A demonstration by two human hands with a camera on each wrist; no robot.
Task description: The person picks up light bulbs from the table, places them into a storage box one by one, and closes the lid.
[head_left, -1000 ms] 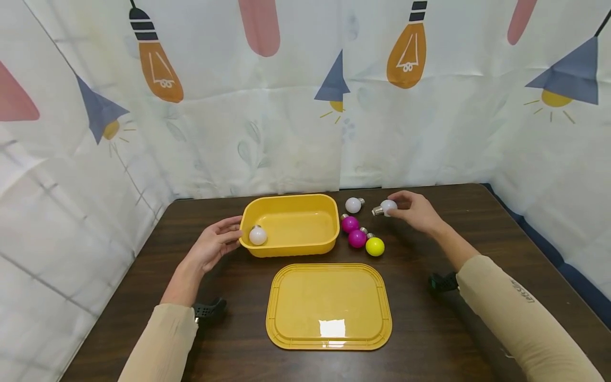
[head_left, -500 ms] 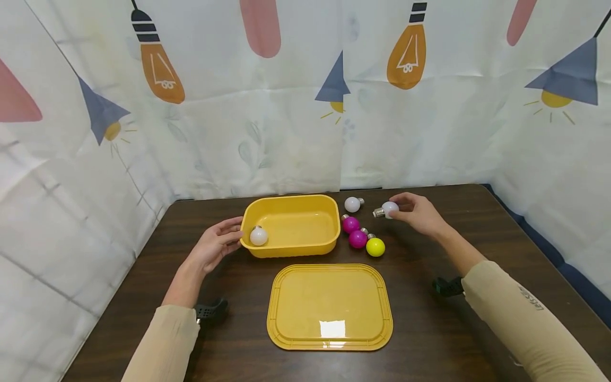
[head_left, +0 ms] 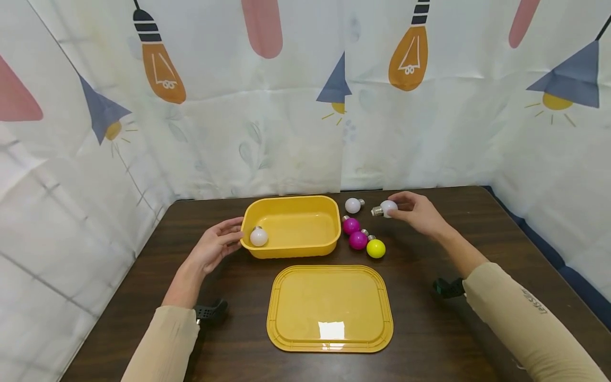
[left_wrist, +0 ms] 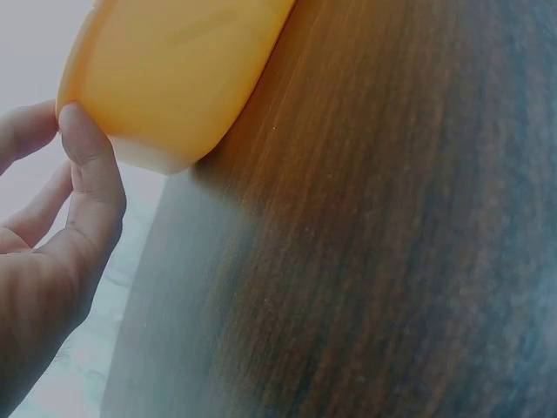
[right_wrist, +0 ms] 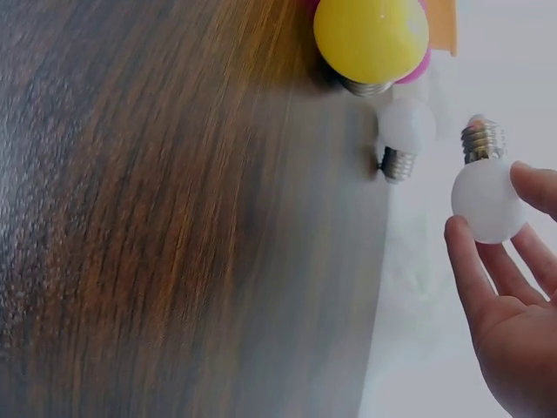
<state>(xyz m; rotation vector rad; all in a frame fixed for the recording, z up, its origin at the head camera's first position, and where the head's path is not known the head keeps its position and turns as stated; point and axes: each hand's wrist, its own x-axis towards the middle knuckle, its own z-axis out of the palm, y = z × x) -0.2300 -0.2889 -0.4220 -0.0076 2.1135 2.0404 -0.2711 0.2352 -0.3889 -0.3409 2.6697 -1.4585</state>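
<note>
My left hand point(head_left: 217, 245) is at the left end of a yellow plastic box point(head_left: 291, 251), pinching its edge with thumb and fingertips. In the left wrist view the thumb point(left_wrist: 84, 135) lies against the wall of the box. Inside the box, at its left, sits a white light bulb point(head_left: 259, 237). My right hand point(head_left: 416, 213) holds another white light bulb point(right_wrist: 487, 202) by its round globe between thumb and fingers, above the table. Its metal screw base point(head_left: 377, 211) points left, away from the palm.
Right of the box lie a white bulb point(head_left: 352, 205), two magenta bulbs point(head_left: 358, 240) and a yellow bulb point(head_left: 376, 249). A flat yellow lid-like tray point(head_left: 329, 307) lies in front of the box on the dark wooden table point(head_left: 429, 334). A printed curtain point(head_left: 291, 132) stands behind.
Almost nothing differs. The right hand and its bulb shift very slightly, while the left hand stays at the box. The whole head view drifts a little.
</note>
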